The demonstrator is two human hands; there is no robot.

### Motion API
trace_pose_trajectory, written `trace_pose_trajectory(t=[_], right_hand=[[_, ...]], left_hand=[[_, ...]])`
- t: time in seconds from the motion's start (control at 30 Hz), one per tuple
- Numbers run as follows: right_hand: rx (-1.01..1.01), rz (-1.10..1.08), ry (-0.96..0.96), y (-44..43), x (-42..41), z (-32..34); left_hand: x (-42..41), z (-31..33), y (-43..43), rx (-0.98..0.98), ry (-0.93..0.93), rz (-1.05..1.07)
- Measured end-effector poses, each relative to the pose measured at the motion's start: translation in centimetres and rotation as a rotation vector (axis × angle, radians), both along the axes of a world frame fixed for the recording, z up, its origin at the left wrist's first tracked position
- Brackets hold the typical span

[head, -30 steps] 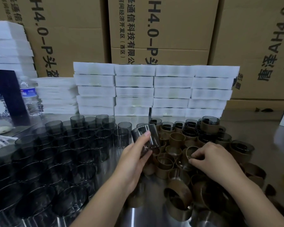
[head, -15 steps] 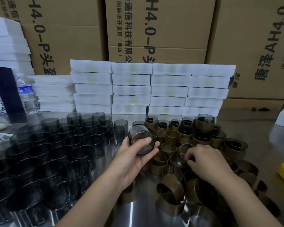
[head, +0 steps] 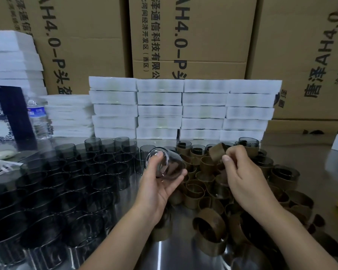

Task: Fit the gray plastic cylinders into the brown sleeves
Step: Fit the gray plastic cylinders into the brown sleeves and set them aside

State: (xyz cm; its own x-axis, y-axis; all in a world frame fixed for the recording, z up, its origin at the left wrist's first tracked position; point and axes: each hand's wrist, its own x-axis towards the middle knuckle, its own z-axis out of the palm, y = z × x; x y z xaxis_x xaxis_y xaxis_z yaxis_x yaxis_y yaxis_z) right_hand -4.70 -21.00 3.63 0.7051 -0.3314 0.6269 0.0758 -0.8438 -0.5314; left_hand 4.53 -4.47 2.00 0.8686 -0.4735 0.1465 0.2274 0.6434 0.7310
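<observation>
Cylinder of gray translucent plastic [head: 170, 166] lying sideways in left hand [head: 160, 189], fingers curled round wall; long axis roughly left–right, far end toward right hand [head: 242, 174]. Right thumb and fingertips pinching brown ring-shaped sleeve [head: 217, 152], raised above pile of loose brown sleeves [head: 195, 191], just right of cylinder, apart. Sleeve bore direction unclear. Judged need: bore lined up with cylinder axis.

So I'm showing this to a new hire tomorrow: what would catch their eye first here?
Most likely the hands at centre: the left hand grips a tilted gray cylinder, and the right hand pinches a brown sleeve beside it. Next come the upright gray cylinders crowding the left side and the jumbled pile of brown sleeves on the right, with stacked white slabs behind.
</observation>
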Motion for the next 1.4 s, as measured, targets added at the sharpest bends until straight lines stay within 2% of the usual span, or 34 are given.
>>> trace_pose_trajectory(t=[0.07,0.23,0.37,0.53,0.77,0.9,1.23,1.4], right_hand=[[0.0,0.05,-0.103,1.0,-0.2,0.1],[-0.147,0.068,-0.306,3.7,-0.4,-0.7],[-0.139,0.159,-0.386,5.0,-0.6,-1.1],[-0.133,0.162,-0.367,5.0,-0.5,-1.1],[-0.073,0.192,-0.33,4.7,-0.2,-1.5],[-0.042,0.209,-0.307,4.6,-0.1,-1.7],[-0.061,0.212,-0.207,4.6,0.1,-1.8],[-0.052,0.211,-0.173,4.6,-0.1,-1.7]], left_hand=[[-0.1,0.2,0.0,0.016,-0.014,0.004],[-0.2,0.0,0.0,0.044,-0.027,-0.08],[-0.4,0.2,0.0,0.114,-0.076,-0.107],[-0.1,-0.1,-0.4,0.086,-0.209,-0.021],[0.1,-0.6,-0.9,0.24,-0.226,0.053],[0.2,-0.3,-0.6,0.307,-0.111,-0.015],[-0.3,-0.4,-0.5,0.341,-0.267,-0.099],[-0.3,-0.6,-0.5,0.293,-0.271,-0.123]])
